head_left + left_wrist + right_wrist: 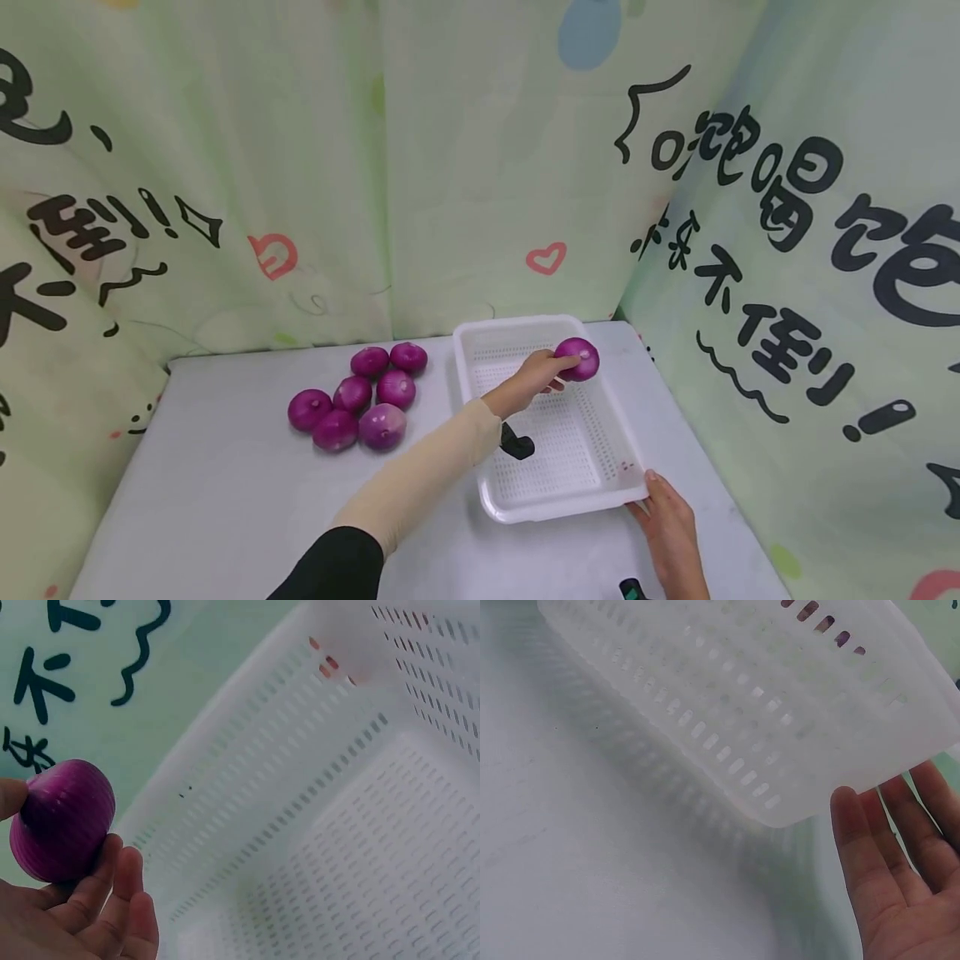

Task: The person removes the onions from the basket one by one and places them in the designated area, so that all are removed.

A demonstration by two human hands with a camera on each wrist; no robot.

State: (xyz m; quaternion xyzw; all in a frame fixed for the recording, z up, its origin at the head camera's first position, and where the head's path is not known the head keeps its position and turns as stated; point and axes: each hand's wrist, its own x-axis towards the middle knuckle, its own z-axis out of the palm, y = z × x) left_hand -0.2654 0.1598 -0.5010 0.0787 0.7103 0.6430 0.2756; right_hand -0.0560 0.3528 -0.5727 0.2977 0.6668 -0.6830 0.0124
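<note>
My left hand [531,382] holds a purple onion [577,359] above the far right part of a white perforated basket [555,510]. The thumb lies on one side of the onion [66,821] and fingers support it from below in the left wrist view. Down at the basket's near right corner is my right hand [671,527], its thumb on the near wall and its fingers round the side. The right wrist view shows these fingers [849,825] against the basket wall [727,720]. No onion shows inside the basket.
Several purple onions [383,427] sit in a cluster left of the basket on the white table [225,500]. Printed curtains [465,167] enclose the table at the back and sides. A small black object [632,588] shows at the bottom edge, near the right wrist.
</note>
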